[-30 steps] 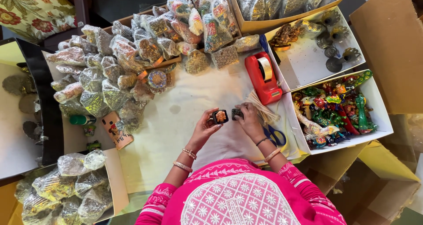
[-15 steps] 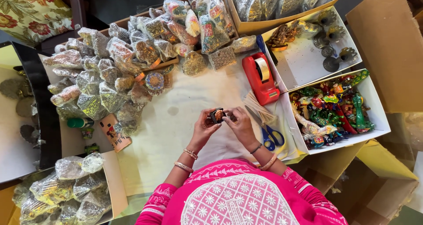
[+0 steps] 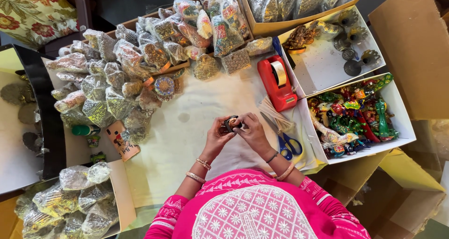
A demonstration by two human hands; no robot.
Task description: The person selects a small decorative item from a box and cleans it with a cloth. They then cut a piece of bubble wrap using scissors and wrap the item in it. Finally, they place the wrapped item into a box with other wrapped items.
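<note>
I see a small dark round ornament (image 3: 231, 122) held up between both hands, just above the cream cloth (image 3: 187, 140) that covers the table, near its middle. My left hand (image 3: 219, 135) is curled around its left side, fingertips pinching it; my right hand (image 3: 253, 132) closes over it from the right, fingers bent on top — both are gripping the same piece. I cannot tell its finer detail, it is too small and half covered.

Just right of the right hand lie blue-handled scissors (image 3: 285, 143) beside a bundle of pale sticks (image 3: 276, 118). Above them stands a red tape dispenser (image 3: 277, 82). Further right, a white box (image 3: 402, 122) holds bright green and red painted figures (image 3: 351, 117), and another white tray (image 3: 322, 66) above it carries dark metal pieces (image 3: 355, 47).

To the upper left, a heap of clear-wrapped packets (image 3: 121, 75) spreads over the cloth — more of them sit in a cardboard box (image 3: 269, 27) at the top and in a box (image 3: 119, 192) at the lower left. A small green bottle (image 3: 85, 130) lies near the heap.
</note>
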